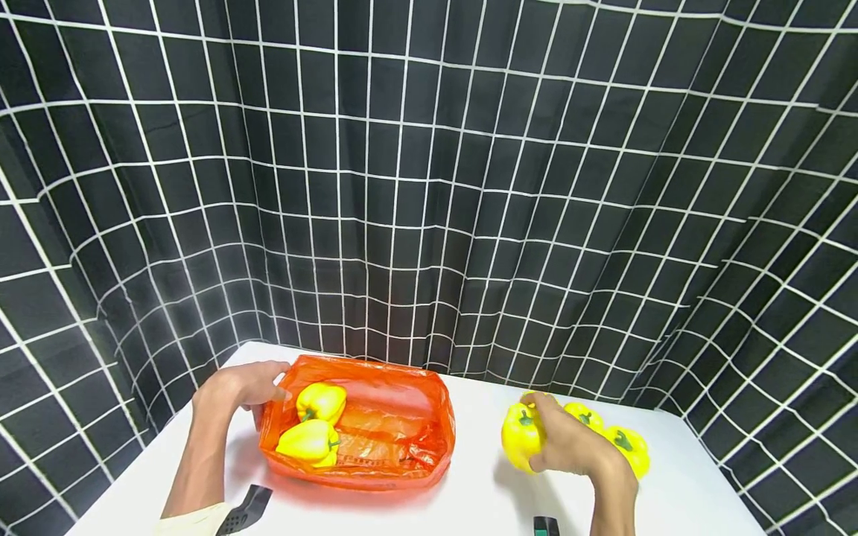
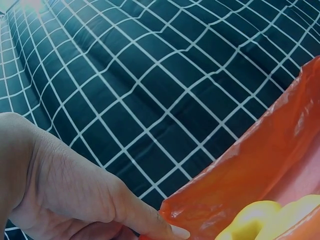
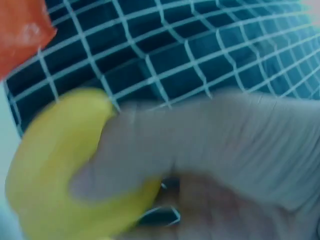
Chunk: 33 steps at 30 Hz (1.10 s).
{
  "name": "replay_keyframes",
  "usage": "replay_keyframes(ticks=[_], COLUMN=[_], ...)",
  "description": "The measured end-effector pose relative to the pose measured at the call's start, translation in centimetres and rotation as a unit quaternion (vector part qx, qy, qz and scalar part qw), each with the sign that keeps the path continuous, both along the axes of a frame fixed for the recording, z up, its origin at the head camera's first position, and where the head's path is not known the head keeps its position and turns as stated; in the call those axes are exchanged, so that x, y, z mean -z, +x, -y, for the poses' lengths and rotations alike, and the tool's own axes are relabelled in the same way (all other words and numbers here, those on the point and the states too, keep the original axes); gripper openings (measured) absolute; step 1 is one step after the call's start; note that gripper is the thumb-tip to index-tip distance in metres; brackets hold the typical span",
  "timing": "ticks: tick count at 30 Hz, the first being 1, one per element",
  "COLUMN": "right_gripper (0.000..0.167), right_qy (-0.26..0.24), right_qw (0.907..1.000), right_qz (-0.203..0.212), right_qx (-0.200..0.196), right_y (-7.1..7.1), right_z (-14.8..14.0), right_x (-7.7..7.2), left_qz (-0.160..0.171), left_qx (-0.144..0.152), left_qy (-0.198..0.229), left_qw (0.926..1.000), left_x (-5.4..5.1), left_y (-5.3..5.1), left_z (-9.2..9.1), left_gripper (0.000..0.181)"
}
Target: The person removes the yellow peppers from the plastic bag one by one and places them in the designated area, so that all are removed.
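Note:
In the head view an orange-red plastic bag (image 1: 375, 476) lies with its mouth open, two yellow peppers (image 1: 322, 403) inside at its left end. My left hand (image 1: 231, 391) pinches the bag's left rim; in the left wrist view thumb and fingers of the hand (image 2: 85, 195) are on the edge of the bag (image 2: 240, 175). My right hand (image 1: 570, 439) grips a yellow pepper (image 1: 520, 439) to the right of the bag, raised over its shadow. The right wrist view shows the hand (image 3: 200, 155) with its thumb across the pepper (image 3: 55, 165).
More yellow peppers (image 1: 630, 451) rest on the white table (image 1: 690, 484) beyond and right of my right hand. A black curtain with white grid lines (image 1: 415, 186) hangs behind and at both sides. Dark devices (image 1: 246, 509) show near both wrists.

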State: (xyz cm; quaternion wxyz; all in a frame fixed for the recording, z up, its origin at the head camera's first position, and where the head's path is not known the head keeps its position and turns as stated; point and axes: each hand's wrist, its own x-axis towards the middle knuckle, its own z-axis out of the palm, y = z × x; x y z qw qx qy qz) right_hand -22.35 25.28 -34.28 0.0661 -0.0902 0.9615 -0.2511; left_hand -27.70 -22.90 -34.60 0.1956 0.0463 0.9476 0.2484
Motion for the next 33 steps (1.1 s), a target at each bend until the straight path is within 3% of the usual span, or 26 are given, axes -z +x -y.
replay_keyframes(ticks=[3, 8, 16, 27, 33], right_gripper=[0.083, 0.082, 0.106, 0.105, 0.118], right_qy=[0.052, 0.097, 0.084, 0.084, 0.080], right_qw=[0.9950, 0.9819, 0.9791, 0.9693, 0.9699], right_qz=[0.052, 0.108, 0.111, 0.156, 0.159], right_qx=[0.068, 0.122, 0.148, 0.171, 0.167], right_y=[-0.6, -1.2, -1.8, -1.5, -1.3], right_z=[-0.9, -1.9, -2.0, -2.7, -2.6], right_x=[1.0, 2.2, 3.1, 3.4, 3.2], left_qz=[-0.001, 0.003, -0.001, -0.007, -0.006], left_qx=[-0.002, -0.008, 0.004, 0.009, -0.001], left_qy=[0.006, 0.012, 0.014, 0.009, 0.004], left_qw=[1.0000, 0.9999, 0.9999, 0.9999, 1.0000], left_x=[0.0, 0.3, 0.3, 0.1, 0.2], left_y=[-0.1, 0.0, -0.1, -0.1, -0.2], left_z=[0.1, 0.2, 0.3, 0.1, -0.1], left_gripper=[0.066, 0.068, 0.066, 0.064, 0.067])
